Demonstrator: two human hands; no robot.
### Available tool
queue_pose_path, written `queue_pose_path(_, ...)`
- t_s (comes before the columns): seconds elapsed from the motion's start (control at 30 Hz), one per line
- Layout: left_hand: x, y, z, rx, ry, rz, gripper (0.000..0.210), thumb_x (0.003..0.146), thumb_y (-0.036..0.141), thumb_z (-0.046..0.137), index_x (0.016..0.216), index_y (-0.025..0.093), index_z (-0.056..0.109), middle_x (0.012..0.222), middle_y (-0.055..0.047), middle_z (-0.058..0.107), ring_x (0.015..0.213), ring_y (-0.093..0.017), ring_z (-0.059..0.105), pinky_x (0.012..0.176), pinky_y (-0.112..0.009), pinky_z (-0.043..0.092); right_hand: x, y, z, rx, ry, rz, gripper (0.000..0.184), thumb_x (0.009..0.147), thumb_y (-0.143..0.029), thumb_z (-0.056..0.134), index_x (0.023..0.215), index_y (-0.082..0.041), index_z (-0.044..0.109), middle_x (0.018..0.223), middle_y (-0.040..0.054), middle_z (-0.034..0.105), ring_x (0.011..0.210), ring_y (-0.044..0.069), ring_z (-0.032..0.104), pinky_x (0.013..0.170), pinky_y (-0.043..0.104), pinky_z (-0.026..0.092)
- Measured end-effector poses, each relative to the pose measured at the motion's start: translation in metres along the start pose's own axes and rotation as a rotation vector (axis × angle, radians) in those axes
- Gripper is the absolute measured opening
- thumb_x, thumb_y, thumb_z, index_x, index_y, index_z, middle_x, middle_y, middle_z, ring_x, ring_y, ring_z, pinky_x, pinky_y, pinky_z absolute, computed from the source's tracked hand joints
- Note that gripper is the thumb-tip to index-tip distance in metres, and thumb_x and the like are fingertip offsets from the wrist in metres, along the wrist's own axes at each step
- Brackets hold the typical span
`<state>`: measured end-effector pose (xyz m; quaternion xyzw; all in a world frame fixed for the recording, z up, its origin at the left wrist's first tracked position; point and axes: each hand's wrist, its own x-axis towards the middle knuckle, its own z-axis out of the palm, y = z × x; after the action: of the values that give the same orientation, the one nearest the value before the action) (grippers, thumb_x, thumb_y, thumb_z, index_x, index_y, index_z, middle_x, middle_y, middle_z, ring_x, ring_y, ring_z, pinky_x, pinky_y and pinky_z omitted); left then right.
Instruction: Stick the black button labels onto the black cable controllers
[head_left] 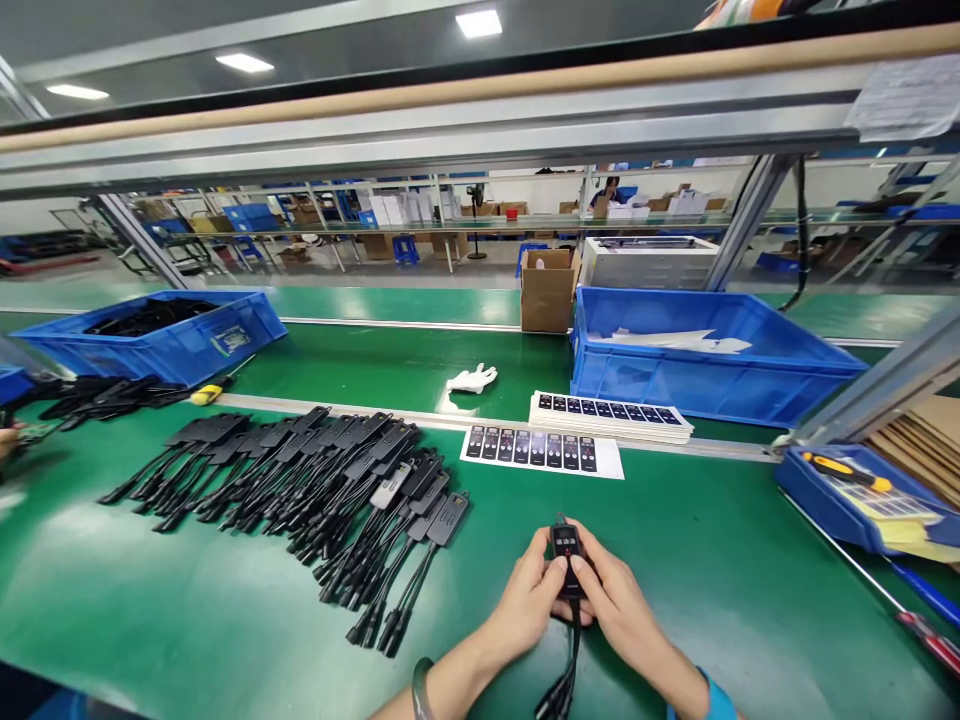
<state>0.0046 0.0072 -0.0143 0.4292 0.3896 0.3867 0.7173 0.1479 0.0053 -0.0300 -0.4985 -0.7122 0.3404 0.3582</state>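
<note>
A small black controller box (568, 578) with short cables hanging from its lower end is held between both hands, above the green table. My left hand (529, 590) grips its left side, the thumb pressed on the front face. From the right, my right hand (611, 590) closes on it the same way, thumb on the front. Small buttons and a dark window show on the face. Just beyond lies a sheet of black labels (531, 450), with a stack of label sheets (611, 415) behind it. Many similar black controllers with cables (322, 470) lie in rows to the left.
Blue bins stand at the left (172, 335) and right (697, 365). A white crumpled item (472, 378) lies between them, near a cardboard box (547, 290). At right, a blue tray (870, 500) holds a yellow cutter; a screwdriver (926, 635) lies nearby. Another person's hand shows at far left.
</note>
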Motion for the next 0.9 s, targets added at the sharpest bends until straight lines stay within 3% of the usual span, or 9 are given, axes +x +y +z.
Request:
queue_pose_path(0.13, 0.001, 0.002, -0.001, -0.201, -0.061, 0.009, 0.065, 0.081, 0.063, 0.05, 0.13, 0.022, 0.036, 0.108, -0.01, 0.063, 0.082, -0.019, 0.066, 0.077, -0.037, 0.052, 0.001, -0.009, -0.003, -0.253, 0.037, -0.086, 0.058, 0.093, -0.035, 0.042, 0.146, -0.016, 0.027, 0.128, 0.0142, 0.055, 0.116, 0.025, 0.053, 0.097, 0.041, 0.047)
queue_pose_path(0.2, -0.001, 0.004, -0.005, -0.146, -0.092, 0.036, 0.073, 0.084, 0.064, 0.044, 0.139, 0.021, 0.026, 0.11, -0.013, 0.064, 0.091, -0.022, 0.065, 0.085, -0.042, 0.049, 0.006, -0.009, -0.013, -0.396, 0.037, -0.112, 0.061, 0.091, -0.029, 0.044, 0.146, -0.013, 0.025, 0.12, 0.0153, 0.057, 0.109, 0.026, 0.056, 0.092, 0.04, 0.05)
queue_pose_path(0.27, -0.004, 0.007, -0.009, 0.067, -0.077, 0.097, 0.07, 0.087, 0.06, 0.041, 0.142, 0.019, 0.025, 0.113, -0.015, 0.064, 0.096, -0.023, 0.064, 0.089, -0.044, 0.048, 0.013, -0.003, -0.03, -0.577, 0.042, -0.06, 0.057, 0.089, -0.021, 0.042, 0.143, -0.007, 0.031, 0.112, 0.0177, 0.06, 0.103, 0.028, 0.058, 0.088, 0.041, 0.051)
queue_pose_path(0.37, -0.008, 0.017, -0.016, 0.454, 0.001, 0.223, 0.052, 0.09, 0.047, 0.044, 0.134, 0.021, 0.04, 0.121, -0.015, 0.06, 0.103, -0.024, 0.061, 0.091, -0.042, 0.047, 0.025, 0.012, -0.066, -0.904, 0.048, 0.122, 0.052, 0.083, -0.01, 0.044, 0.133, 0.004, 0.044, 0.1, 0.023, 0.063, 0.094, 0.034, 0.06, 0.083, 0.045, 0.05)
queue_pose_path(0.47, -0.011, 0.03, -0.021, 0.797, 0.052, 0.279, 0.042, 0.088, 0.032, 0.047, 0.128, 0.022, 0.048, 0.129, -0.012, 0.056, 0.117, -0.025, 0.053, 0.101, -0.043, 0.041, 0.04, 0.025, -0.096, -1.047, 0.087, 0.241, 0.051, 0.078, -0.001, 0.042, 0.128, 0.011, 0.048, 0.09, 0.029, 0.062, 0.081, 0.04, 0.062, 0.069, 0.05, 0.049)
queue_pose_path(0.57, -0.005, 0.044, -0.025, 1.109, 0.043, 0.227, 0.05, 0.083, 0.026, 0.053, 0.131, 0.018, 0.047, 0.144, -0.016, 0.04, 0.135, -0.031, 0.034, 0.109, -0.049, 0.03, 0.064, 0.03, -0.107, -1.002, 0.117, 0.213, 0.047, 0.081, -0.003, 0.04, 0.124, 0.007, 0.054, 0.092, 0.0298, 0.062, 0.08, 0.041, 0.063, 0.066, 0.049, 0.047)
queue_pose_path(0.67, 0.013, 0.056, -0.03, 1.353, 0.078, 0.165, 0.062, 0.079, 0.029, 0.061, 0.136, 0.012, 0.042, 0.15, -0.022, 0.025, 0.14, -0.037, 0.017, 0.111, -0.054, 0.023, 0.098, 0.032, -0.102, -0.866, 0.114, 0.11, 0.038, 0.086, -0.01, 0.042, 0.117, -0.007, 0.062, 0.102, 0.0199, 0.064, 0.092, 0.031, 0.063, 0.077, 0.039, 0.047)
queue_pose_path(0.77, 0.035, 0.062, -0.035, 1.484, 0.154, 0.165, 0.063, 0.081, 0.033, 0.06, 0.136, 0.011, 0.04, 0.15, -0.023, 0.025, 0.14, -0.037, 0.016, 0.111, -0.056, 0.02, 0.131, 0.037, -0.088, -0.699, 0.148, 0.054, 0.033, 0.086, -0.014, 0.042, 0.108, -0.011, 0.067, 0.1, 0.0133, 0.066, 0.091, 0.024, 0.064, 0.081, 0.031, 0.045)
queue_pose_path(0.9, 0.053, 0.06, -0.042, 1.527, 0.217, 0.156, 0.063, 0.082, 0.036, 0.059, 0.135, 0.007, 0.041, 0.145, -0.027, 0.032, 0.137, -0.042, 0.023, 0.108, -0.061, 0.021, 0.153, 0.048, -0.071, -0.482, 0.253, 0.061, 0.023, 0.079, -0.02, 0.049, 0.083, -0.015, 0.071, 0.083, 0.0096, 0.068, 0.076, 0.023, 0.064, 0.075, 0.033, 0.046)
